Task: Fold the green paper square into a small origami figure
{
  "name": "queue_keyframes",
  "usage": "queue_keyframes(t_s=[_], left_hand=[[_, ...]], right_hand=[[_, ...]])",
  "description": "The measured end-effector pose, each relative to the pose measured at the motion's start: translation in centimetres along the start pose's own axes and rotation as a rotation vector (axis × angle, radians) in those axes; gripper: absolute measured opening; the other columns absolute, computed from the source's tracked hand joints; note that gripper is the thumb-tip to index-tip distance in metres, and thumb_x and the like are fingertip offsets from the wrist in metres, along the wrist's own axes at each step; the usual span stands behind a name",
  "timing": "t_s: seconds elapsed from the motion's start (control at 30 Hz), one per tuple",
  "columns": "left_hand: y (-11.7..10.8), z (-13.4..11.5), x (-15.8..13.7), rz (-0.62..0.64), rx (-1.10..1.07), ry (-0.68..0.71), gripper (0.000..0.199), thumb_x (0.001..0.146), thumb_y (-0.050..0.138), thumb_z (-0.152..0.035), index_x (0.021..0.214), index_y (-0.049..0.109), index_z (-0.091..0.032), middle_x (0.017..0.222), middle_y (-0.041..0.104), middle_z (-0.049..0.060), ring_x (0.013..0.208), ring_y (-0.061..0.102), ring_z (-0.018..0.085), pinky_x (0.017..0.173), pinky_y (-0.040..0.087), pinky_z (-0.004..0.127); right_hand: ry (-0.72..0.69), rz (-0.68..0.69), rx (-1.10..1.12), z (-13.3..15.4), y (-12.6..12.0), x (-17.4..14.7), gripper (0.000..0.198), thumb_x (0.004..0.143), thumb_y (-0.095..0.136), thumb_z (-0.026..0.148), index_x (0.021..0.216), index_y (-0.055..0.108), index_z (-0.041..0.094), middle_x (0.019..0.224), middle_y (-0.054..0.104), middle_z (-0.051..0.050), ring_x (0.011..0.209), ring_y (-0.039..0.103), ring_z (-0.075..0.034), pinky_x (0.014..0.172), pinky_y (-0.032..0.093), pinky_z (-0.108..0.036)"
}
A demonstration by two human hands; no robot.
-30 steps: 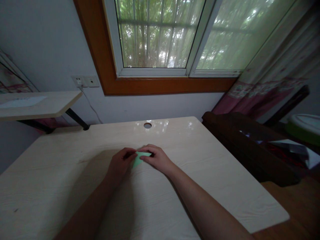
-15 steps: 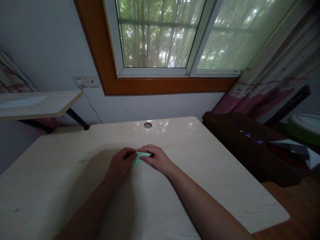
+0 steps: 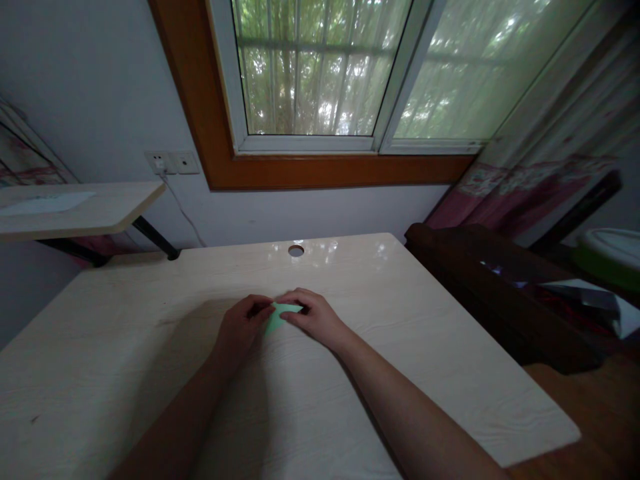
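A small light-green piece of paper [image 3: 276, 321], roughly triangular and apparently folded, is held between my two hands just above or on the pale wood-grain table [image 3: 425, 373]. My left hand [image 3: 243, 323] pinches its left side near the top corner, thumb and fingers pressed together. From the other side, my right hand [image 3: 315, 317] grips the paper's upper right part, with the thumb in front and the fingers along the top edge. Parts of the paper are hidden behind the fingers.
A raised shelf [image 3: 80, 213] on black legs stands at the table's left, with a white sheet [image 3: 47, 203] on it. A cable hole [image 3: 296, 251] lies near the far edge. To the right is a dark wooden piece of furniture [image 3: 480, 287] with items on top.
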State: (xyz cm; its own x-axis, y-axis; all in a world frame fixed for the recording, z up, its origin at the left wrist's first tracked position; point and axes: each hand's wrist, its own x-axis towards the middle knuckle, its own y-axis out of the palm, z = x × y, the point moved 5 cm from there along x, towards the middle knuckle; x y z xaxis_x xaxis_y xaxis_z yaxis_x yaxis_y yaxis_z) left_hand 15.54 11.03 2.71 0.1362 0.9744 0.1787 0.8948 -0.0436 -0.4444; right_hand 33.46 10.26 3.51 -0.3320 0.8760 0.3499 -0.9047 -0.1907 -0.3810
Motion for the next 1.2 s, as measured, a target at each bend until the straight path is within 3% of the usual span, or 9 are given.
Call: queue_keyframes(t_s=[0.5, 0.73, 0.87, 1.2], left_hand=[[0.01, -0.44, -0.13, 0.010, -0.009, -0.005, 0.022, 0.080, 0.065, -0.040, 0.091, 0.070, -0.021, 0.086, 0.074, 0.002, 0.079, 0.067, 0.019, 0.075, 0.052, 0.029], [0.24, -0.37, -0.25, 0.043, 0.065, 0.054, 0.020, 0.083, 0.063, -0.038, 0.092, 0.070, -0.021, 0.088, 0.074, 0.003, 0.080, 0.068, 0.019, 0.076, 0.052, 0.029], [0.42, -0.17, -0.18, 0.063, 0.083, 0.070, 0.019, 0.084, 0.062, -0.037, 0.092, 0.069, -0.021, 0.088, 0.073, 0.002, 0.081, 0.067, 0.018, 0.077, 0.052, 0.029], [0.54, -0.65, -0.25, 0.101, 0.058, 0.103, 0.020, 0.084, 0.063, -0.034, 0.098, 0.070, -0.021, 0.093, 0.073, 0.003, 0.085, 0.067, 0.018, 0.079, 0.052, 0.029]], right_hand=[[0.045, -0.008, 0.072, -0.52, -0.14, 0.01, 0.020, 0.084, 0.067, 0.024, 0.103, 0.070, 0.023, 0.102, 0.068, -0.004, 0.096, 0.062, -0.017, 0.084, 0.047, -0.029], [0.130, -0.027, 0.110, -0.96, -0.01, 0.01, 0.014, 0.081, 0.071, 0.030, 0.088, 0.068, 0.019, 0.083, 0.064, -0.001, 0.074, 0.057, -0.013, 0.068, 0.045, -0.024], [0.066, -0.006, 0.120, -0.44, 0.01, 0.16, 0.014, 0.081, 0.071, 0.031, 0.080, 0.067, 0.018, 0.086, 0.065, -0.002, 0.081, 0.059, -0.014, 0.075, 0.045, -0.026], [0.034, -0.023, 0.084, -0.34, -0.07, 0.03, 0.012, 0.085, 0.068, 0.030, 0.082, 0.067, 0.018, 0.087, 0.068, -0.003, 0.084, 0.063, -0.016, 0.079, 0.046, -0.028]])
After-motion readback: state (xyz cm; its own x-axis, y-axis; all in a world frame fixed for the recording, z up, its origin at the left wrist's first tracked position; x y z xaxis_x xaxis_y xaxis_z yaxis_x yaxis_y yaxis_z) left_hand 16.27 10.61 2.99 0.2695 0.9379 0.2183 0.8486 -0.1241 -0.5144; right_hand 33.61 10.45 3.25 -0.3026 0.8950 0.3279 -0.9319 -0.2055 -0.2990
